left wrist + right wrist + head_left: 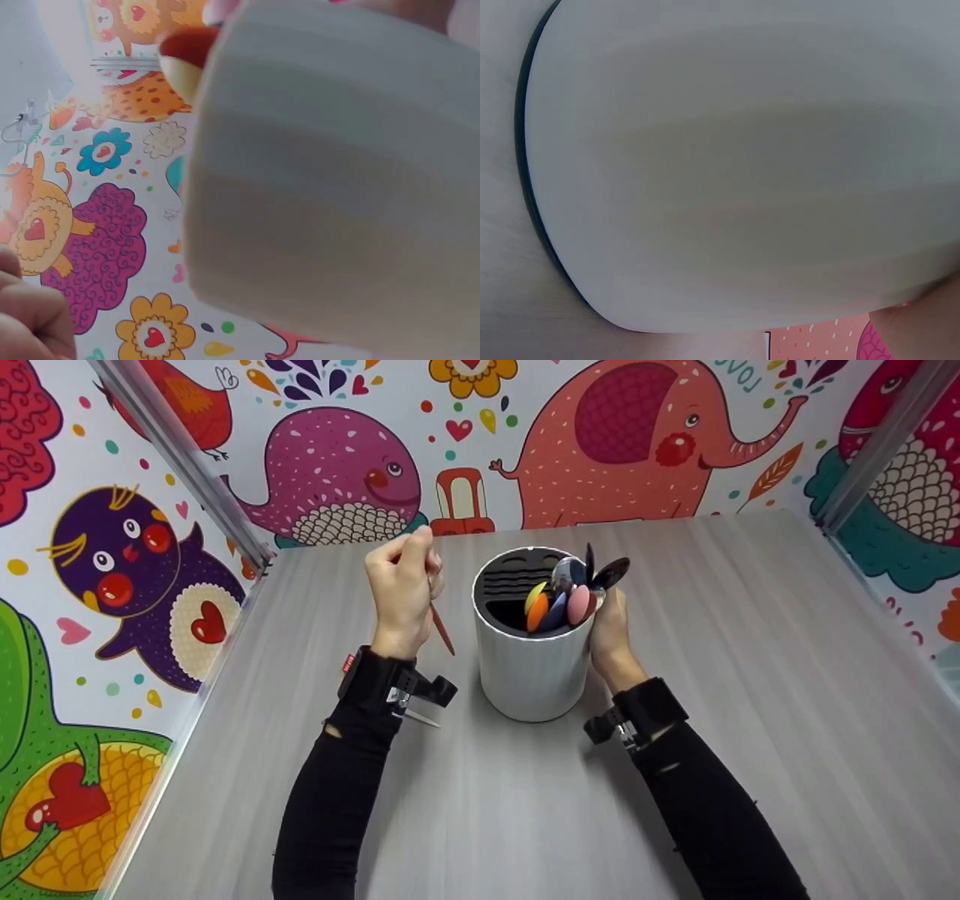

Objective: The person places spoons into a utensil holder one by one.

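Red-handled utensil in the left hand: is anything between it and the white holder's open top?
Nothing visible. The left hand grips the red-handled utensil just left of the white holder. Only bare table lies between. Spoons crowd the right compartment beside the right hand; the slotted left side looks free.

White holder (337, 187) fills view w/ fingers (34, 322) bottom left, cartoon wall (97, 225) behind.
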Available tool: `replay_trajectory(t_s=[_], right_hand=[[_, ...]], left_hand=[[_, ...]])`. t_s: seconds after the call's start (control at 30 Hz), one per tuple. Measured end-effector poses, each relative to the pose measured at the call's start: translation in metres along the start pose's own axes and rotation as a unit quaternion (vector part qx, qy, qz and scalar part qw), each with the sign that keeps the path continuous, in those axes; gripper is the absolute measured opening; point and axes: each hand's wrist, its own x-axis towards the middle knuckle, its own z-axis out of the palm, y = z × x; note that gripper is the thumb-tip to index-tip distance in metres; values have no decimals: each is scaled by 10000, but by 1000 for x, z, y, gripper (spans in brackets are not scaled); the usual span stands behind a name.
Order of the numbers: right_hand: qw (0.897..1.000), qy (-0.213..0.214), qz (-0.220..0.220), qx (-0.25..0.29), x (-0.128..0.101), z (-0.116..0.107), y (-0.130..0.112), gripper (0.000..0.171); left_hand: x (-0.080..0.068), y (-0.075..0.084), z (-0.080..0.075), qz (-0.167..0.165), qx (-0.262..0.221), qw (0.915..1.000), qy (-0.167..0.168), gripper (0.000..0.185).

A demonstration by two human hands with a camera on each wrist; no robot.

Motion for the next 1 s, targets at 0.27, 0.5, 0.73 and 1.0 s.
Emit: replay_trajectory(t_s=[0.27,0.5,0.73,1.0], right_hand=[[9999,87,22,70,0,3,2,49],[10000,-40,35,9,1,0,1,46],[9999,-15,96,52,1,1,-2,44],[9999,-23,137,-57,0,0,-2,46]], left_hand=[[1,26,9,278,-353,9990,37,40],[5,44,17,743,-835,9937,100,40],[-1,58,32,1167,-1084,9871,145,40],[-3,62,43,1151,-1312,9846,104,41]])
